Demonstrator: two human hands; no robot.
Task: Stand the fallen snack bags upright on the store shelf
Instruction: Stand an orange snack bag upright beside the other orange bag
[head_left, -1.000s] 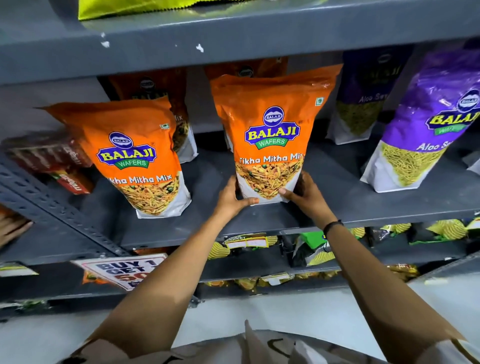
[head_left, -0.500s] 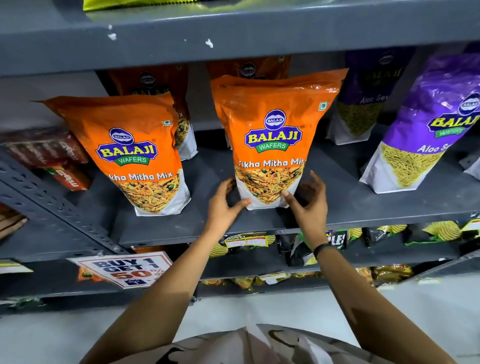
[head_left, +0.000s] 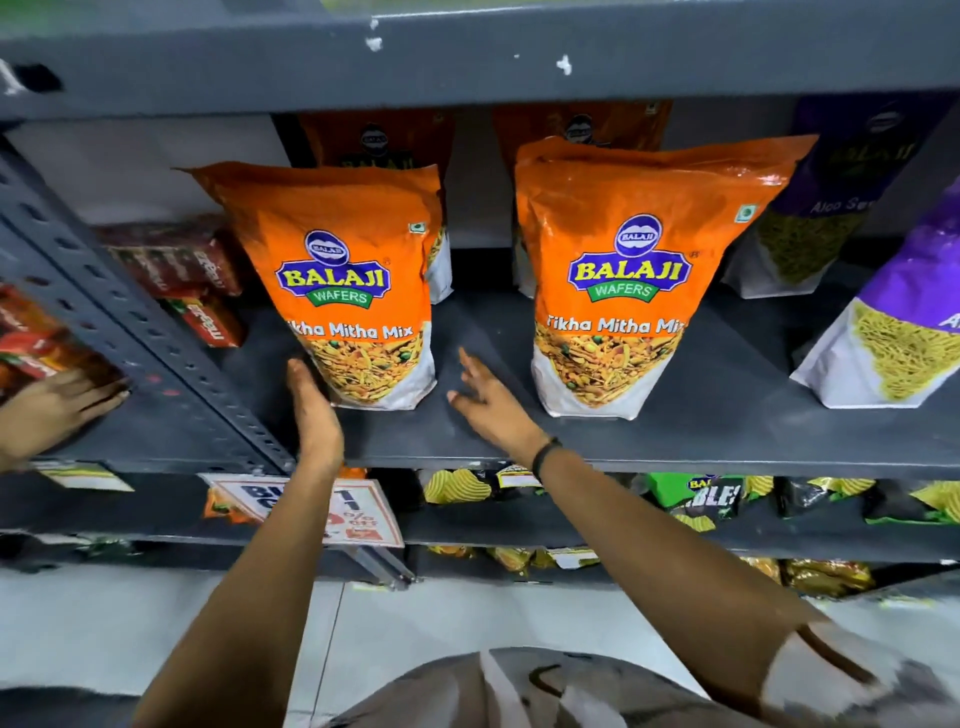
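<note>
Shelf (head_left: 675, 431): grey metal, smooth; bags can slide fwd off front edge.
L orange Tikha Mitha Mix bag (head_left: 358, 280): upright near front edge, top leaning left; likely to topple if nudged at base only.
R orange bag (head_left: 623, 275): upright, mid-shelf, untouched.
Left hand (head_left: 311, 410): open flat, touching L bag's lower left corner.
Right hand (head_left: 488, 400): fingers spread wide, empty, btwn bags; stray knock could tip either.

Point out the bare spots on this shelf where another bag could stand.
Bare shelf: between the left orange bag and right orange bag, where the right hand reaches; also the front strip. Crowded: far left with red packs; far right by the purple bag.
</note>
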